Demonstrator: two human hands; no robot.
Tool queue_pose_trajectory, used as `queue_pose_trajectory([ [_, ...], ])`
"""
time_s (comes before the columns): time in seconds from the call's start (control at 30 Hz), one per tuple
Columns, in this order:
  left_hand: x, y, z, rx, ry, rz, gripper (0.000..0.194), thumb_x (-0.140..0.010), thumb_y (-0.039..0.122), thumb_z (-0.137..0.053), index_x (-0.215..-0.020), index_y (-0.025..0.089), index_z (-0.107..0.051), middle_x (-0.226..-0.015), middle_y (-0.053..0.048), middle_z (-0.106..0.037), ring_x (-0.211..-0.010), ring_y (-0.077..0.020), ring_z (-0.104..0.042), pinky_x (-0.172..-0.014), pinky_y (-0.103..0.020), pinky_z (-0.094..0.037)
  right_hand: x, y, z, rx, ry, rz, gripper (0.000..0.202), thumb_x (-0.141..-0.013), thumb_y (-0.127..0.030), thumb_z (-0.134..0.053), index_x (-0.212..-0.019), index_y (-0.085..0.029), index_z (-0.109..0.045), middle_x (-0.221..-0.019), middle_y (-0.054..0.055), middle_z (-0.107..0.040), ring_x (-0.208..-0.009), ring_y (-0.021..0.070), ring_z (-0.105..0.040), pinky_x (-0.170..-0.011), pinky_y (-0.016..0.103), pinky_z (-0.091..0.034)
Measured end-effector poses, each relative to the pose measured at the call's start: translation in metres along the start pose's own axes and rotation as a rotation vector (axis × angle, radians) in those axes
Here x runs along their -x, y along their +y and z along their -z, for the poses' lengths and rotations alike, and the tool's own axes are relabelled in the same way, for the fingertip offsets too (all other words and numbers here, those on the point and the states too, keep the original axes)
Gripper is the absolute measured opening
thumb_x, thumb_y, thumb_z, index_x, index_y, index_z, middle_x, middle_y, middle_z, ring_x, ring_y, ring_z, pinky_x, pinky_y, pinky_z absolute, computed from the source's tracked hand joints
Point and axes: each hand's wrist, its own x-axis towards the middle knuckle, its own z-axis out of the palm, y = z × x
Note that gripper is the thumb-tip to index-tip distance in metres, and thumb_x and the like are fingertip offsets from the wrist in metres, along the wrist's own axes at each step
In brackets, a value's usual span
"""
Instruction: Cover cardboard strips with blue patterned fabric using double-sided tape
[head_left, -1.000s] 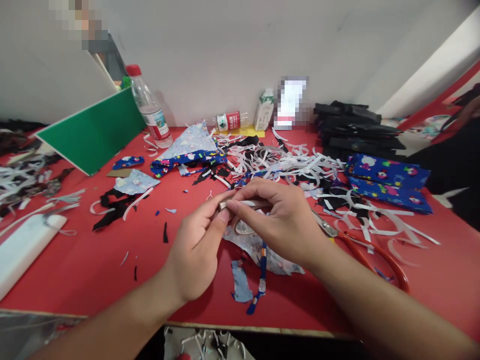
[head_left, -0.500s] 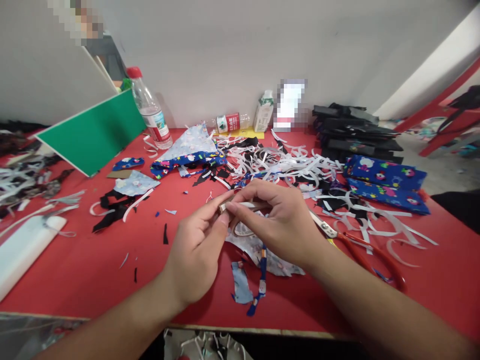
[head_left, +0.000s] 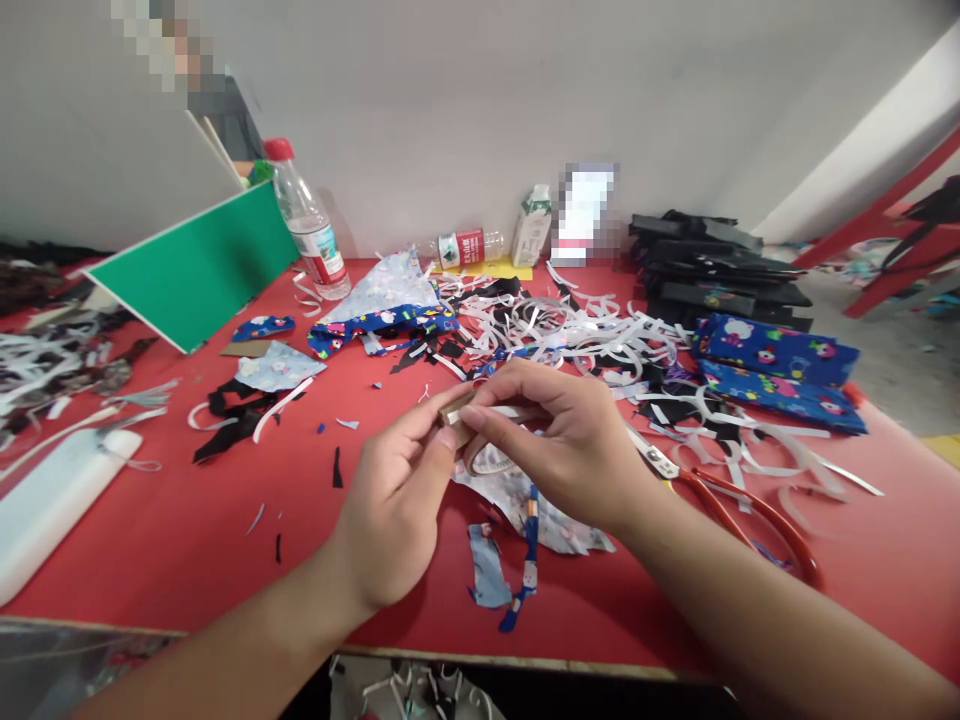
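My left hand pinches a small brown piece with a pale edge between thumb and fingers. Close against it, the thumb and forefinger of my right hand are closed on a white strip, which looks like tape. Partly hidden under my right hand is a ring-shaped tape roll with print on its inner side. Pale blue patterned fabric lies beneath it on the table. To the right rest scissors with red handles, their blades partly behind my right hand.
White and black offcuts are heaped on the red table. Behind stand an upright water bottle, a lying bottle and a small carton. Folded blue fabric and a black stack are right, a green board left.
The camera view has shifted slightly, so the scene sits a little further right. Both hands keep their grip; slightly more of the brown piece shows between them.
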Motion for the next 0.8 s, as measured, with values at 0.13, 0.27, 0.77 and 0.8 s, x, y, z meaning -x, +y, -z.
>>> queue_pose_trajectory([
  [0.13, 0.0, 0.001, -0.002, -0.045, -0.014, -0.012, 0.046, -0.107, 0.037, -0.06, -0.149, 0.022, -0.063, -0.149, -0.01, -0.067, -0.137, -0.031, -0.064, -0.116, -0.04, -0.053, 0.0, 0.0, 0.001, 0.065, 0.023, -0.007, 0.01, -0.093, -0.026, -0.075, -0.086, -0.019, -0.073, -0.086, 0.005, -0.075, -0.079, 0.0173, -0.075, -0.071, 0.031, -0.061],
  [0.27, 0.001, 0.001, -0.004, -0.002, -0.019, -0.02, 0.046, -0.106, 0.037, -0.061, -0.149, 0.021, -0.063, -0.147, -0.01, -0.069, -0.136, -0.0312, -0.064, -0.115, -0.042, -0.054, 0.001, -0.003, 0.001, 0.06, 0.022, -0.017, 0.01, -0.093, -0.025, -0.074, -0.085, -0.019, -0.073, -0.086, 0.004, -0.076, -0.076, 0.0163, -0.075, -0.068, 0.029, -0.061],
  [0.77, -0.006, -0.006, 0.005, -0.37, 0.215, -0.158, 0.04, -0.108, 0.048, -0.052, -0.123, 0.017, -0.075, -0.117, -0.01, -0.082, -0.109, -0.0267, -0.078, -0.096, -0.038, -0.063, 0.001, -0.004, 0.006, 0.398, 0.077, -0.141, 0.015, -0.092, -0.036, -0.076, -0.088, -0.024, -0.084, -0.084, 0.004, -0.082, -0.072, 0.0191, -0.073, -0.063, 0.033, -0.053],
  [0.8, -0.007, -0.005, 0.007, -0.373, 0.237, -0.154, 0.042, -0.108, 0.049, -0.053, -0.123, 0.017, -0.075, -0.117, -0.011, -0.082, -0.11, -0.0276, -0.078, -0.096, -0.038, -0.064, 0.0, -0.005, 0.009, 0.446, 0.116, -0.165, 0.018, -0.09, -0.04, -0.078, -0.084, -0.024, -0.083, -0.077, 0.003, -0.08, -0.065, 0.0178, -0.07, -0.058, 0.032, -0.049],
])
